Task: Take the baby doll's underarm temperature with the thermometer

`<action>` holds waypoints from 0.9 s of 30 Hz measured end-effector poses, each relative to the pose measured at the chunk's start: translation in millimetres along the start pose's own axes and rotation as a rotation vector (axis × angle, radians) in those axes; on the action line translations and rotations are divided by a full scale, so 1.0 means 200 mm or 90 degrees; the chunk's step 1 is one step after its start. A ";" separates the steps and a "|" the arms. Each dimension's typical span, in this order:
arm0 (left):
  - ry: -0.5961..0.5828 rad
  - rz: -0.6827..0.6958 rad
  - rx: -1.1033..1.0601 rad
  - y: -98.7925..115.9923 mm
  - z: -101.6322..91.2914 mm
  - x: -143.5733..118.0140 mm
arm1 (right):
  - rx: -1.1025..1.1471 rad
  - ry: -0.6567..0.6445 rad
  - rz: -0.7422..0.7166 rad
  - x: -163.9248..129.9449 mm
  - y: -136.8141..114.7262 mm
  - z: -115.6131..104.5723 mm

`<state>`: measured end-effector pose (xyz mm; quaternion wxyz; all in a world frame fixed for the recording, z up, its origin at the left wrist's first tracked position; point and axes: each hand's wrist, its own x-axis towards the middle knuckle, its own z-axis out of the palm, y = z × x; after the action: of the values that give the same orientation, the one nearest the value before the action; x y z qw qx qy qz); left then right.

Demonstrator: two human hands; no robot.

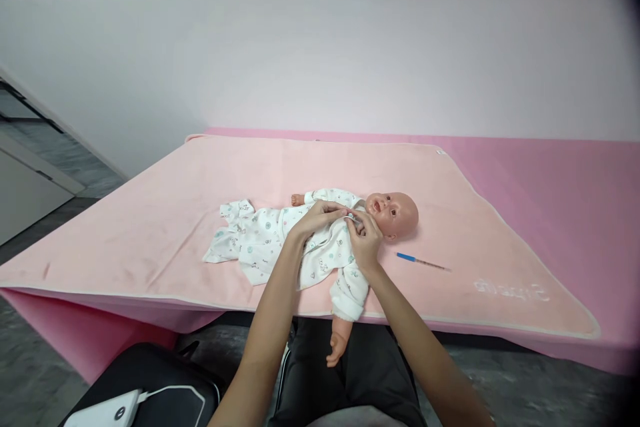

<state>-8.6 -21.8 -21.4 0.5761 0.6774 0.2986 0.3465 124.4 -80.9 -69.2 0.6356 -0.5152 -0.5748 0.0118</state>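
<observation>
A bald baby doll [400,214] lies on its back, head to the right, one arm hanging over the near edge. It wears a white printed baby top [325,257] and matching trousers [260,240]. Over the doll's upper chest, my left hand [320,216] has its fingers closed on the edge of the top. My right hand [367,239] pinches the same edge beside the doll's chin, fingers curled. Both hands' fingertips nearly meet there; a small detail between them is too small to make out.
A peach blanket [165,214] lies under the doll, over a pink table cover [565,214]. Right of the doll is a thin blue-handled stick [423,261]. Behind stands a white partition [320,60]. A white phone or power bank with a cable [105,410] rests on a black seat, lower left.
</observation>
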 end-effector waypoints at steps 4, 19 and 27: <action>0.001 0.013 0.056 -0.01 0.00 -0.01 | 0.008 0.009 0.033 0.00 0.01 0.01; 0.054 0.052 0.086 -0.03 0.02 0.01 | 0.162 -0.038 0.153 -0.03 -0.01 0.00; 0.042 0.072 0.086 0.00 0.03 0.00 | 0.129 -0.064 0.117 -0.04 -0.02 -0.01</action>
<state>-3.0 -24.7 -22.1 0.4982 0.7189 0.3013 0.3797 121.5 -88.7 -71.2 0.6511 -0.4980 -0.5518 0.1537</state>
